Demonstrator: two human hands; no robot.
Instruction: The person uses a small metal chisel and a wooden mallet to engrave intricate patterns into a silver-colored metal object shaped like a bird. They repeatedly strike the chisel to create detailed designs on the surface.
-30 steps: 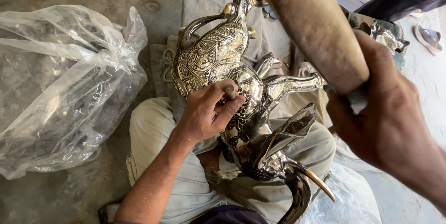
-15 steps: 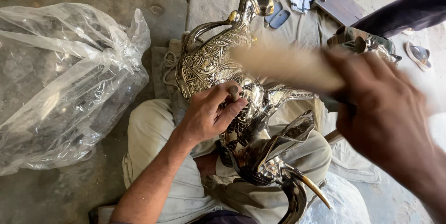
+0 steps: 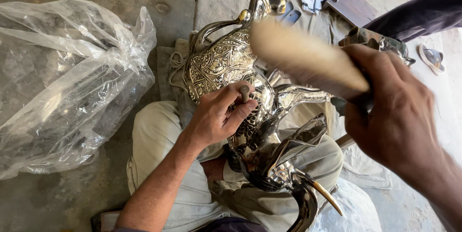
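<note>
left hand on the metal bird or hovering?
Touching. The head view shows the left hand pressed against the silver metal bird figure, fingers curled onto its patterned body with no gap visible.

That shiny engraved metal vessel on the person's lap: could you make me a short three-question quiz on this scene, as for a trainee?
1. True or false: the left hand holds a small punch against the engraved metal vessel.
2. What does the right hand hold?
A. a wooden mallet
B. a paintbrush
C. a cloth
3. What lies on the ground on the person's left side?

Key:
1. True.
2. A: the wooden mallet is raised above the vessel and blurred.
3. A crumpled clear plastic bag.
</note>
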